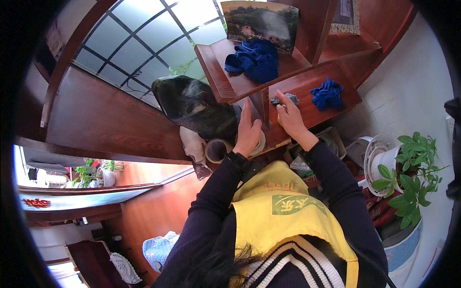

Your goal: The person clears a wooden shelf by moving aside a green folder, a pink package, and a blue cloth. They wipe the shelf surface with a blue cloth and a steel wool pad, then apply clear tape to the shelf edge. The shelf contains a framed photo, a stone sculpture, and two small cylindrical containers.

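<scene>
My left hand [248,130] is raised with its index finger extended at the lower shelf edge, just right of a large dark polished stone [196,106]. A pale roll [260,143] shows partly behind it. My right hand [291,117] is at the lower wooden shelf [309,118], fingers partly bent, close to a small grey rough object [291,98]; something yellowish shows behind the fingers, and contact is unclear. A crumpled blue cloth [327,94] lies to its right. Another blue cloth [257,61] lies on the upper shelf [230,81], before a landscape picture [259,25].
A cardboard-coloured roll [217,150] and a crumpled pale bag [192,142] sit below the stone. A framed picture [345,18] stands at upper right. Potted plants [410,180] are at right, near an open box [333,138] under the shelf. A gridded glass window [144,39] is behind.
</scene>
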Available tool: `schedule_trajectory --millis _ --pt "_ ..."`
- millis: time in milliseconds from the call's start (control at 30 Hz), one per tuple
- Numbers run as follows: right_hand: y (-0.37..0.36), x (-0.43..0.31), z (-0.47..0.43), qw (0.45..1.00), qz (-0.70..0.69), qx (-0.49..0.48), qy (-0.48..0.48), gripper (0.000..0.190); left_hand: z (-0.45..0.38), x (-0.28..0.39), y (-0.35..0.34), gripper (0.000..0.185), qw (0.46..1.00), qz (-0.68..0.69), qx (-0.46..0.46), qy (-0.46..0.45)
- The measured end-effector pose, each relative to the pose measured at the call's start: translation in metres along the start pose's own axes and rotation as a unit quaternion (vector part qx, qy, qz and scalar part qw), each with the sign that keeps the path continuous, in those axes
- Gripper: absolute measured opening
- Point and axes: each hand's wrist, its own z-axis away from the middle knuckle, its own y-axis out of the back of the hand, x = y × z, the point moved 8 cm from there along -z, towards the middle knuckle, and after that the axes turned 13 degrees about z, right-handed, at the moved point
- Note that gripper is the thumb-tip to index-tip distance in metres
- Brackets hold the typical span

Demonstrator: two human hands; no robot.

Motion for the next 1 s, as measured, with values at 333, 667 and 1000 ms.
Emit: schedule_trajectory --millis 333,667,1000 --pt "0.005 -0.044 0.004 0.992 -0.091 0.011 0.086 0.05 -0.009 0.037 -0.024 0.076 0.994 0.005 -0.087 -0.061" --pt "-0.017 0.008 -0.001 0.983 0.166 -0.015 0.077 0.031 -0.014 0.02 0.017 0.053 0.997 -0.06 0.007 -0.056" --pt "-0.074 0.081 0.084 0.955 0.152 -0.242 -0.076 0.023 0.051 -0.063 0.011 0.031 0.969 -0.212 -0.126 0.011"
